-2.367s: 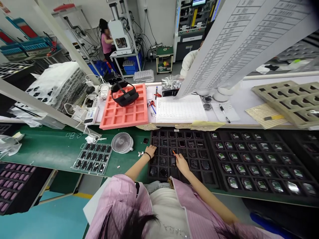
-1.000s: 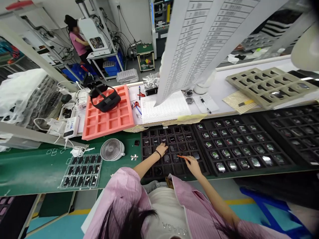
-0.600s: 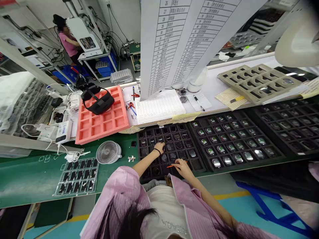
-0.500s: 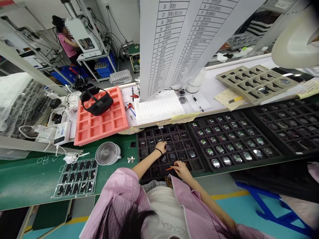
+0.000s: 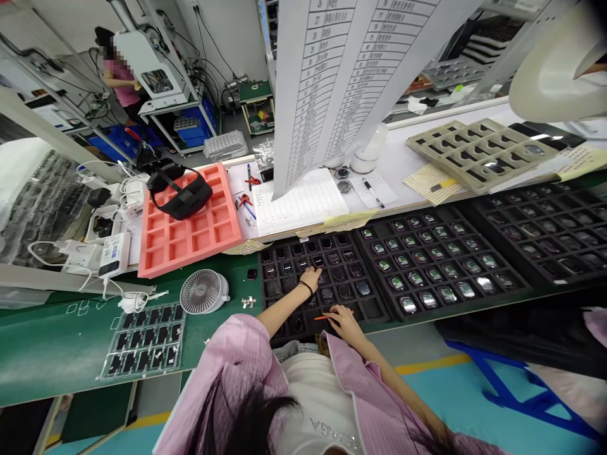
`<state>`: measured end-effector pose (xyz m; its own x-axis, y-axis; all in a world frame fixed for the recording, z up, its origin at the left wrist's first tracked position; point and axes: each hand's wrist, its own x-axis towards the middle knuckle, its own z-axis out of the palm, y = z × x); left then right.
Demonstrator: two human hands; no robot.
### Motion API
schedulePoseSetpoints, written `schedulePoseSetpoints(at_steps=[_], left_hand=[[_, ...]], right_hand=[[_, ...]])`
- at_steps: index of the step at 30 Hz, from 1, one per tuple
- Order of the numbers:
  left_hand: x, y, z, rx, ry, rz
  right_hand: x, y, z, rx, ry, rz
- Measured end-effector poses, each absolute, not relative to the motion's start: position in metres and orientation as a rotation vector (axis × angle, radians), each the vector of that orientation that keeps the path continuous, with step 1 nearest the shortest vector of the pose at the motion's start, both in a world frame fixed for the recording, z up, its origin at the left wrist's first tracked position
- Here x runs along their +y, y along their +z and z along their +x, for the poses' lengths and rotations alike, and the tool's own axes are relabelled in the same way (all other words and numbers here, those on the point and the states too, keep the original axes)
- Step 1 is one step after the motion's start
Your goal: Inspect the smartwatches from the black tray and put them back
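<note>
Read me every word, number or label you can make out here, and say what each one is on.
Hanging printed chart: "27", "28", "29" run down the left column; the entries beside them are too small to read.
White shirt: "AGA"; the rest is cut off.
Ruled paper form: too small to read.
White power bank: label too blurred to read.

Head-worn camera looks forward and down over the wearer's chest (image 5: 317, 404), close above the left hand (image 5: 310, 278) and right hand (image 5: 344, 323) at the desk (image 5: 57, 341), a co-worker (image 5: 118, 76) distant at 11 o'clock.
</note>
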<state>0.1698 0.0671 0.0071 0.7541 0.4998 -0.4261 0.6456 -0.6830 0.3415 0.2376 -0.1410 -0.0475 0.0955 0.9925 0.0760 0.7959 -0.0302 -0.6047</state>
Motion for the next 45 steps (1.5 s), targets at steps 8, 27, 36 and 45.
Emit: schedulePoseSetpoints(at_steps=[8, 27, 36, 45], left_hand=[[0.09, 0.003, 0.158, 0.728, -0.28, 2.377], [0.065, -0.009, 0.19, 0.849, -0.247, 2.411], [0.055, -0.014, 0.198, 0.883, -0.394, 2.478], [0.076, -0.005, 0.173, 0.813, -0.126, 2.321]], right_hand=[[-0.144, -0.046, 0.236, -1.702, 0.511, -1.861], [-0.144, -0.045, 0.237, -1.497, 0.552, -1.855], [-0.142, -0.039, 0.243, -1.285, 0.605, -1.822], [-0.109, -0.027, 0.266, -0.969, 0.64, -1.801]])
